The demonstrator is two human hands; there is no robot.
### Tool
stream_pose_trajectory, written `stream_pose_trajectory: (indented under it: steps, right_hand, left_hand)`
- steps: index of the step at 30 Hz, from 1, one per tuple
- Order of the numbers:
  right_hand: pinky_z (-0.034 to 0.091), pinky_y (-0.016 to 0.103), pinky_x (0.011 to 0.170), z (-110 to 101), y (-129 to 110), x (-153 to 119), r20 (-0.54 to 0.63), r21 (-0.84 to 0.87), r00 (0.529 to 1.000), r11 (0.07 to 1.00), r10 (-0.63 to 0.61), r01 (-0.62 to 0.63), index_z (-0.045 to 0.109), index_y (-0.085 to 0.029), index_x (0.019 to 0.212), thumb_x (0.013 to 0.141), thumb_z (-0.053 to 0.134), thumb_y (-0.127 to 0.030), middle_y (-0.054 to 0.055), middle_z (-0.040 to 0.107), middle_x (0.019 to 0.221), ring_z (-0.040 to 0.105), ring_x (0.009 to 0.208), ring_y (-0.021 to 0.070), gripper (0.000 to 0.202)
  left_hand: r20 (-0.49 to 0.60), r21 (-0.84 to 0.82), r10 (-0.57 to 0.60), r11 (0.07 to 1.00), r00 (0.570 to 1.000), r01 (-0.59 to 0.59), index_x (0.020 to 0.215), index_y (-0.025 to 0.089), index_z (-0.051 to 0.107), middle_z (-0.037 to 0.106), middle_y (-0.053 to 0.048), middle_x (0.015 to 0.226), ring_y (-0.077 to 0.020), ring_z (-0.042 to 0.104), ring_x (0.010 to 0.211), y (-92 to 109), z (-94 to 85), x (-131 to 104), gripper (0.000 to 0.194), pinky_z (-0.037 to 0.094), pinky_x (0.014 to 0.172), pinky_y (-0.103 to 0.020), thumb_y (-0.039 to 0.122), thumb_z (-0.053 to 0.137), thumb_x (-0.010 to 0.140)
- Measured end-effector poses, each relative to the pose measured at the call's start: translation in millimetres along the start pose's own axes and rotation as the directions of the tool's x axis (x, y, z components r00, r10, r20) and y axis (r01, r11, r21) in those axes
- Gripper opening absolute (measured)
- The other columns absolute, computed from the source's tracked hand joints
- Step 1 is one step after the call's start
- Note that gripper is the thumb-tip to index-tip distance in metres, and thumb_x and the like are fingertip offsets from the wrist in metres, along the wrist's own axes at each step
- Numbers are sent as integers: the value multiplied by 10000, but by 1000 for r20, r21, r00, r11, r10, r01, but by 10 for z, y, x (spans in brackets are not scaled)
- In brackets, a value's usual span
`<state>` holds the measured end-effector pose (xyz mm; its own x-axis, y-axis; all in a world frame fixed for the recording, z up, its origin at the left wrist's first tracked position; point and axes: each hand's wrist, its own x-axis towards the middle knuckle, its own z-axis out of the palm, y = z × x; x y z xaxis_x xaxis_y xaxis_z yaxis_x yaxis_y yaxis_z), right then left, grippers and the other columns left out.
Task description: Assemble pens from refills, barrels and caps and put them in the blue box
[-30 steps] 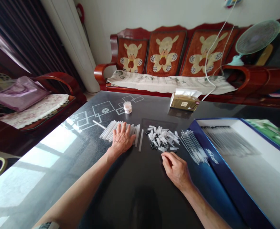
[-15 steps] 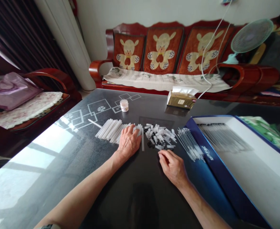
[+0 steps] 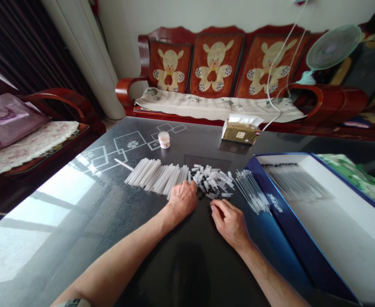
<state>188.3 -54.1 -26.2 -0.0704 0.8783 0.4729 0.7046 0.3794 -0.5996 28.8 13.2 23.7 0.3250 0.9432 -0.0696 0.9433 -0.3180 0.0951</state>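
My left hand [image 3: 183, 198] is closed over the near right end of a row of white tubes [image 3: 149, 174]; a tube tip shows just beyond its fingers. Right of it lies a loose pile of short white and black caps [image 3: 213, 179]. Below that pile my right hand [image 3: 228, 221] rests with curled fingers, and whatever they hold is hidden. A bundle of thin clear sticks with pale ends [image 3: 253, 192] lies between the caps and a blue box.
The blue box with white inside [image 3: 331, 238] holds a row of similar sticks. A tissue box [image 3: 240, 131] and small round jar [image 3: 164, 140] stand farther back. Green packaging [image 3: 356, 172] lies beyond the box. A wooden sofa [image 3: 126, 91] stands behind.
My left hand has moved right and nearer, off the middle of the tubes, and its fingers have closed. My right hand has barely moved. The view has shifted slightly.
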Motion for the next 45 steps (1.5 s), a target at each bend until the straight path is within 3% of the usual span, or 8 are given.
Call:
stream_pose_trajectory:
  steps: [8,14,22,28,31,37,40,45]
  right_hand:
    - [486,256,705,-8,-19,6,-2,5,1000,1000,11,-11,647,-203,909,903,500,-193,37,671,815,641,730,153,148]
    - [493,255,705,-13,-27,8,-12,-10,1000,1000,14,-14,654,-206,900,897,499,-193,41,682,817,651,735,157,156]
    - [494,257,707,-16,-31,21,-12,5,1000,1000,24,-24,649,-203,885,892,498,-181,43,683,814,654,738,162,152]
    - [495,259,686,-41,-44,46,-55,22,998,999,42,-41,650,-208,866,882,497,-176,39,689,795,655,722,165,157]
    - [494,258,675,-47,-49,56,-64,33,996,998,55,-53,652,-210,859,879,496,-177,38,689,786,653,709,164,161]
    - [496,257,681,-61,-56,70,-59,77,994,993,96,-91,660,-207,846,872,512,-179,38,701,793,662,718,166,153]
    - [510,259,669,-83,-50,73,-90,121,983,981,162,-150,664,-212,859,867,531,-211,33,715,807,669,715,167,134]
    - [516,244,561,-100,5,61,-127,233,932,923,340,-305,664,-194,930,863,540,-291,39,711,765,662,646,160,171]
  left_hand:
    - [-100,-72,-70,995,993,63,1158,115,548,690,-115,854,-246,687,794,-181,-105,21,366,496,682,-301,149,451,807]
    - [-62,-179,-7,984,998,-4,858,189,650,675,-57,861,-211,657,824,-321,-45,-16,175,474,708,-278,175,509,755]
    - [-280,-403,135,882,951,-244,656,162,638,610,-47,664,-138,588,644,-194,12,1,338,426,646,-244,308,457,901]
    - [-159,-914,157,351,975,-205,1369,179,471,673,1,785,-85,606,557,-91,163,191,506,465,579,-203,297,473,876]
    - [-85,-991,177,87,981,-102,1288,169,550,683,-49,942,-103,646,600,-61,212,219,486,475,542,-208,395,504,861]
    - [-27,-998,249,-56,968,-13,1194,142,625,678,-105,1081,-194,690,824,-90,154,153,429,534,713,-290,339,516,828]
    - [-164,-980,253,68,954,-186,1278,157,557,661,-104,1123,-207,671,912,-120,160,149,476,530,783,-310,304,510,828]
    - [-457,-495,144,779,878,-385,1126,207,654,644,-55,843,-160,622,803,-154,192,124,302,482,760,-257,336,473,921]
